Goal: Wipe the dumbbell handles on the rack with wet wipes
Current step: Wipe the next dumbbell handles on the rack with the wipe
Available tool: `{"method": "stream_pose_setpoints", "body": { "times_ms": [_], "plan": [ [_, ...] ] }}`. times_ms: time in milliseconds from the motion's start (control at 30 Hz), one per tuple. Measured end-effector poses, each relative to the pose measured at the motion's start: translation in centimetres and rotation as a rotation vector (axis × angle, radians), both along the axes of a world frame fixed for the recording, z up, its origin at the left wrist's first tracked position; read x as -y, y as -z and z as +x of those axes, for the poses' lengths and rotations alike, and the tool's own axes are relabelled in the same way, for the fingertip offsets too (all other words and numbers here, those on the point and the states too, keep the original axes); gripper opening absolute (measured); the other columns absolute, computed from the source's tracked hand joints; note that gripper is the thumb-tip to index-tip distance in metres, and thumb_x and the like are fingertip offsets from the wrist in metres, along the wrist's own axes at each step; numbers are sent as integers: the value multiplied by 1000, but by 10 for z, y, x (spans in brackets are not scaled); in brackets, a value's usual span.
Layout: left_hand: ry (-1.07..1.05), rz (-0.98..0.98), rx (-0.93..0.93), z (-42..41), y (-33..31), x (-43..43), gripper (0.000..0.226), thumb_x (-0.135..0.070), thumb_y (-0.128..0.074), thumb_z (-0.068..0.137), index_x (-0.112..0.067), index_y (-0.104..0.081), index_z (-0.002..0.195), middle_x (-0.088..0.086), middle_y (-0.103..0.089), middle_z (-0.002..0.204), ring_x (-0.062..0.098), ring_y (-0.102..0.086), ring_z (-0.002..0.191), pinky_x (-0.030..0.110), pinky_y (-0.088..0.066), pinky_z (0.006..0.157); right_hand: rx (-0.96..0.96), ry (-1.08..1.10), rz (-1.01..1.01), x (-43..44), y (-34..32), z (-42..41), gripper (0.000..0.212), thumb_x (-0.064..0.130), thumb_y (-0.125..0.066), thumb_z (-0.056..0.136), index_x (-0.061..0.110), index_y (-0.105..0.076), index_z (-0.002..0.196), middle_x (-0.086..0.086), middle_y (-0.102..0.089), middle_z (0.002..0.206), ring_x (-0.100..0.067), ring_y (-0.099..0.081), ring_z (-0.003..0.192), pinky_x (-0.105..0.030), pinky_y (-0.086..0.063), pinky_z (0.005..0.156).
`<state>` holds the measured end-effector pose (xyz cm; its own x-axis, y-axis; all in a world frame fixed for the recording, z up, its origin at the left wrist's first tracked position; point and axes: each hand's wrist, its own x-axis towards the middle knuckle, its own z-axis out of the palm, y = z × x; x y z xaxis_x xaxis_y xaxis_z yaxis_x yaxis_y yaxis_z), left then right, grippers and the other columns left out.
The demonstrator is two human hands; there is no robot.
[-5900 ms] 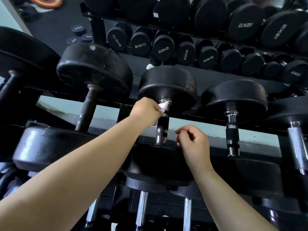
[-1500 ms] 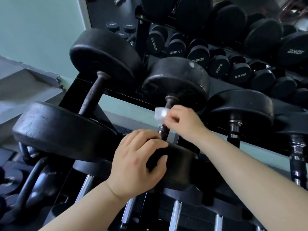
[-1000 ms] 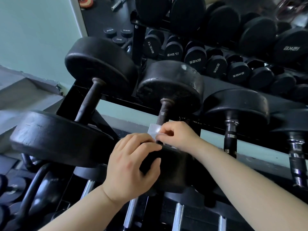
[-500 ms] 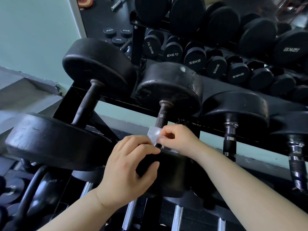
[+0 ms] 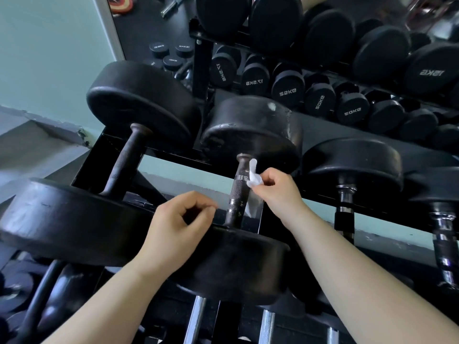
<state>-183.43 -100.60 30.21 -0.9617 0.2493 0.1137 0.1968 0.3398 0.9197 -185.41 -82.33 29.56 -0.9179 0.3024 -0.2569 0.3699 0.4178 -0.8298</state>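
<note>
A large black dumbbell lies on the rack (image 5: pixel 171 155) in the middle, its knurled metal handle (image 5: pixel 237 192) running up to the far head. My right hand (image 5: pixel 275 192) pinches a white wet wipe (image 5: pixel 252 178) against the right side of that handle, near its upper end. My left hand (image 5: pixel 178 227) hovers just left of the handle over the near head (image 5: pixel 238 259), fingers loosely curled with nothing in them. Another dumbbell with a dark handle (image 5: pixel 124 162) lies to the left.
More dumbbells with chrome handles (image 5: pixel 344 204) lie to the right. A mirror behind reflects several rows of smaller dumbbells (image 5: pixel 285 91). A lower rack tier shows chrome handles (image 5: pixel 196 319). A pale green wall (image 5: pixel 49 53) stands at left.
My left hand has let go of the near head and lifted, fingers curled. My right hand has slid the wipe from the handle's lower part up its right side toward the far head.
</note>
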Motion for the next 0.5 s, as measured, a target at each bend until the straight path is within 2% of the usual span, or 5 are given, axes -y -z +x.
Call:
{"method": "stream_pose_setpoints", "body": {
  "times_ms": [133,200,300,400,500],
  "plan": [
    [36,-7,27,-4,0,-1,19,-19,-55,74,-33,-59,63,-28,-64,72,-9,-58,71,0,-38,65,215,-244,-15,4,3,22,31,-4,-60,76,15,-44,57,3,-44,54,1,-41,44,-6,-28,41],
    [47,0,35,-5,1,-1,15,-20,-52,71,-31,-59,63,-25,-65,76,-7,-58,72,1,-39,65,180,-234,-11,5,2,20,30,-2,-58,79,18,-48,58,5,-48,58,2,-45,47,-6,-33,47],
    [48,14,32,-5,3,0,13,-20,-51,71,-26,-61,64,-18,-64,80,-3,-58,71,2,-39,64,13,-46,-22,-3,-1,2,24,7,-57,83,20,-50,64,7,-47,63,-7,-42,61,-16,-34,57],
    [51,28,32,-6,4,0,13,-20,-51,71,-26,-61,64,-16,-65,80,-2,-58,69,3,-40,63,-28,-23,12,0,-1,-2,17,15,-55,87,17,-50,71,8,-44,63,-6,-38,59,-8,-33,50],
    [55,36,37,-6,3,0,13,-21,-51,71,-25,-61,63,-15,-65,80,-1,-58,69,3,-40,63,26,-118,-6,7,2,15,22,8,-54,85,19,-48,67,7,-43,62,-6,-38,57,-7,-32,47]
  ]
}}
